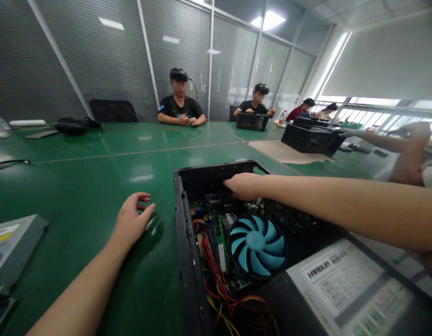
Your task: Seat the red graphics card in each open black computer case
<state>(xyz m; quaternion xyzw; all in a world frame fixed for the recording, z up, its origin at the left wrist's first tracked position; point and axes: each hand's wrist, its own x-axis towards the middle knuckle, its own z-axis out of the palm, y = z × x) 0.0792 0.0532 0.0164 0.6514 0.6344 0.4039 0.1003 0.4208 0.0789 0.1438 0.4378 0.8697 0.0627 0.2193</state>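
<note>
An open black computer case (182,233) lies on its side in front of me. Inside it I see a blue-bladed cooling fan (256,240), a green memory module (220,238), red and yellow cables (217,275) and a labelled power supply (345,275). My right hand (244,185) reaches into the far end of the case, near its inner wall. Its fingers are curled together, and whatever they may hold is hidden. To the left of the case, my left hand (133,215) rests over the table, fingers loosely bent and apart, holding nothing.
A metal drive (17,247) sits at the left on the green table (96,186). Across the table, a person (180,105) sits with hands together. Further right, other people work at black cases (310,137), one on brown cardboard (272,151). A dark pouch (72,126) lies far left.
</note>
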